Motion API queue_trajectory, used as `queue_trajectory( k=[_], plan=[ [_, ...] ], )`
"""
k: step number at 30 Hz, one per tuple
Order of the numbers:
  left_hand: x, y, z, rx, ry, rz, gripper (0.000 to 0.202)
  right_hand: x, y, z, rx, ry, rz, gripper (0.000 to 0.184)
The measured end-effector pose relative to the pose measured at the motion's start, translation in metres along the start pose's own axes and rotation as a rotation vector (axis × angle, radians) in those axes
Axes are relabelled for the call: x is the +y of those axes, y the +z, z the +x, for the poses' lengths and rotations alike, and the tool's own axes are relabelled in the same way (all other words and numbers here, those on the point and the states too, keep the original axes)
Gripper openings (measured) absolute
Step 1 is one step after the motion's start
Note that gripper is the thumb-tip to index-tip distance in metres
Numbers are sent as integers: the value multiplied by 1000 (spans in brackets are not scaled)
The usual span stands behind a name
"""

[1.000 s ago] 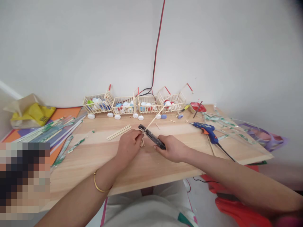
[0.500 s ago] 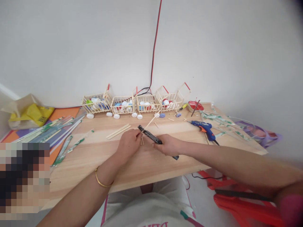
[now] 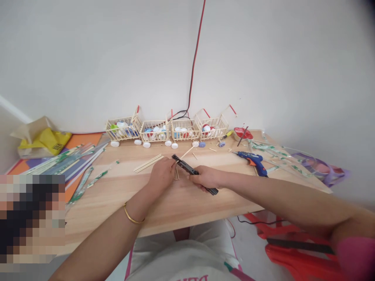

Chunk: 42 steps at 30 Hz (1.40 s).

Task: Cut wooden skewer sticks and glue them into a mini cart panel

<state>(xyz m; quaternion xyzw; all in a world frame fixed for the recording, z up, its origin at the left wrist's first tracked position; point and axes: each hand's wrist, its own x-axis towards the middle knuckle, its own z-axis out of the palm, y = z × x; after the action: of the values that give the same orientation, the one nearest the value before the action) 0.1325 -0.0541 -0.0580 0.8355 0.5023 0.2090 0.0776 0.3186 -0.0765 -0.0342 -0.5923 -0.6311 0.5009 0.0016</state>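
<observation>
My right hand [image 3: 205,177] is closed around the handles of black pliers [image 3: 186,166], whose head points up and left. A thin wooden stick [image 3: 187,150] passes at the jaws and slants up toward the small carts. My left hand [image 3: 162,173] pinches the stick's near end right beside the jaws; its fingertips are partly hidden. Short cut sticks [image 3: 177,174] lie on the table just below the pliers' head. To the left of my left hand rest several longer sticks [image 3: 148,163], side by side.
Several small stick-built carts [image 3: 155,130] filled with bottle caps line the back of the wooden table [image 3: 117,210]. A blue glue gun [image 3: 252,157] lies right, near a red dish [image 3: 243,134]. Wrapped sticks [image 3: 79,162] and a yellow bag [image 3: 48,141] are left. Plastic wrappers [image 3: 275,150] cover the right end.
The pliers' handles have come together in my right hand. The stick's far end sits slightly lower. My left hand stays at the jaws, and the view has shifted slightly.
</observation>
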Motion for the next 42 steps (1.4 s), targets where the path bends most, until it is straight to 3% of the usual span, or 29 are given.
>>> queue_trajectory(
  k=[8,24,42],
  plan=[
    [0,3,0,32,0,-47,23,-11,-10,-9,49,-45,-166,35],
    [-1,1,5,31,21,-8,24,0,-5,9,36,-73,-62,36],
    [-11,4,6,2,16,49,25,-3,-2,14,69,5,-40,36]
  ],
)
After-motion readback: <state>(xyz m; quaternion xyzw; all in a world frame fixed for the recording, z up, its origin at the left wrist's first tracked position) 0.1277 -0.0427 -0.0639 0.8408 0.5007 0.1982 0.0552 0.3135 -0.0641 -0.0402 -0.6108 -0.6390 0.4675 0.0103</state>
